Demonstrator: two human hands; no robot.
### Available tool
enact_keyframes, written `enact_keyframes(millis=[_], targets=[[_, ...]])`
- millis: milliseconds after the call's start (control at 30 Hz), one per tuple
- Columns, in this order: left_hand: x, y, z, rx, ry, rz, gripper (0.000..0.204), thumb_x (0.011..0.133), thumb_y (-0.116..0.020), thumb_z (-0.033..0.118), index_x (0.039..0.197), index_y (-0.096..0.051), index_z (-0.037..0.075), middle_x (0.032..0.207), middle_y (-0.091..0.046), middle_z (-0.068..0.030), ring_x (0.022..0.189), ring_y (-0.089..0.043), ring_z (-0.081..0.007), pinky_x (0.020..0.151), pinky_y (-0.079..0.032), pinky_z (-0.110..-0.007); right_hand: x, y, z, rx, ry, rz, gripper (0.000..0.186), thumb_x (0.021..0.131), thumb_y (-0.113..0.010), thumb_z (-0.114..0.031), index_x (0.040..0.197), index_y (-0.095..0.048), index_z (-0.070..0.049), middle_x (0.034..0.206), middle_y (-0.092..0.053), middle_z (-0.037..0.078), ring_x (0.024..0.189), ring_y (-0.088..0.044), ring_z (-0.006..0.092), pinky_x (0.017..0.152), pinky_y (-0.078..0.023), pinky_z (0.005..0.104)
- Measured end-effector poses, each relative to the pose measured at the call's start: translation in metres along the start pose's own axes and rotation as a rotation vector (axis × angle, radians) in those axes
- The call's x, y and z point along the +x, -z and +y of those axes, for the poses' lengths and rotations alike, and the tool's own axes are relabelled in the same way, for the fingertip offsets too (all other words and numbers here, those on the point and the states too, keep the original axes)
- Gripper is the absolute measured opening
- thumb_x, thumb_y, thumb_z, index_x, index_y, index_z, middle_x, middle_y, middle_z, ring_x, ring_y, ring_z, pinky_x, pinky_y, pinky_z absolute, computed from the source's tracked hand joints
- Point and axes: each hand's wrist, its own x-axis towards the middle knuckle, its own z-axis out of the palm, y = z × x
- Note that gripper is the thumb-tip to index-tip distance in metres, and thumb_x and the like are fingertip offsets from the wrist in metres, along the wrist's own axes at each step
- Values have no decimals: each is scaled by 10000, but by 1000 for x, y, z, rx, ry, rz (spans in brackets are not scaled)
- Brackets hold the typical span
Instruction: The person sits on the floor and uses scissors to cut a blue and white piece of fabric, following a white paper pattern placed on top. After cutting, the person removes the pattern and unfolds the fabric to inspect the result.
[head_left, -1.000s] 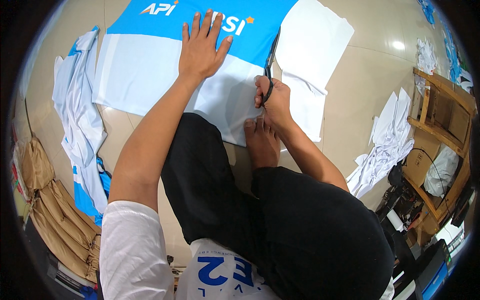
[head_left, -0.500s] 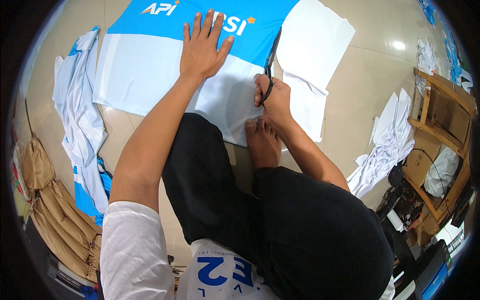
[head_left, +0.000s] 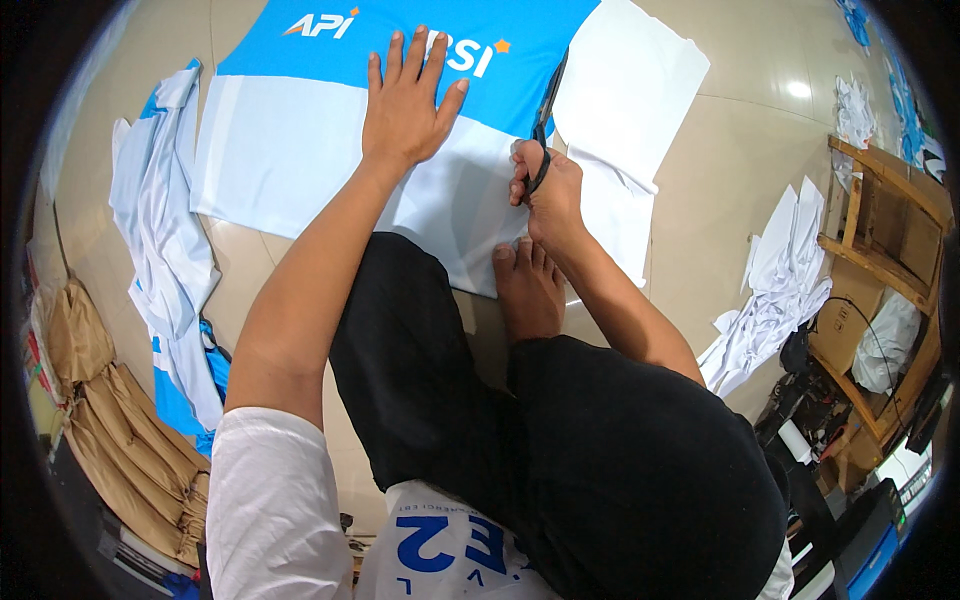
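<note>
Fabric (head_left: 300, 140), beneath left fingers (head_left: 414, 58) (spread flat), scissors (head_left: 547, 108) in right fingers (head_left: 518, 174)

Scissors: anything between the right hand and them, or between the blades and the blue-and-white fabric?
Nothing visible: the right hand holds the scissors, their blades at the right edge of the fabric; the left hand lies on it, left of the blades.

Top of the blue-and-white cloth (head_left: 285, 150) is cropped off. Left hand (head_left: 405, 115) hides some of its lettering (head_left: 464, 56). Dark clutter (head_left: 775, 412) to the cloth's lower right's too tiny to ID.
</note>
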Motion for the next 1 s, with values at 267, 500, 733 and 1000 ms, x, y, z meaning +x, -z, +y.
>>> enact_keyframes(millis=[267,500,733,1000], targets=[[1,1,0,-11,6,-4,693,1116,-408,564,1694,-370,184,1759,-319,-132,1644,-211,-390,1325,-122,-629,3,-2,3,0,3,5,201,906,-753,-183,851,-635,-31,692,-574,21,520,-541,143,501,-436,307],[0,1,0,-4,7,-11,690,1115,-418,555,1692,-374,178,1759,-315,-138,1643,-211,-395,1325,-120,-632,2,-6,3,22,17,7,202,908,-754,-172,839,-625,-33,689,-576,23,518,-539,139,488,-432,304],[1,2,1,-12,4,-6,692,1113,-425,551,1689,-378,169,1756,-320,-143,1641,-214,-401,1323,-123,-634,3,-8,3,45,-2,11,189,910,-754,-154,838,-626,-35,684,-572,17,517,-536,132,485,-428,298],[1,2,1,-11,5,-15,697,1112,-430,549,1692,-371,167,1756,-319,-147,1640,-212,-408,1322,-123,-637,7,-8,6,28,13,2,225,948,-751,-164,845,-626,-8,666,-564,35,527,-547,159,496,-433,314]])
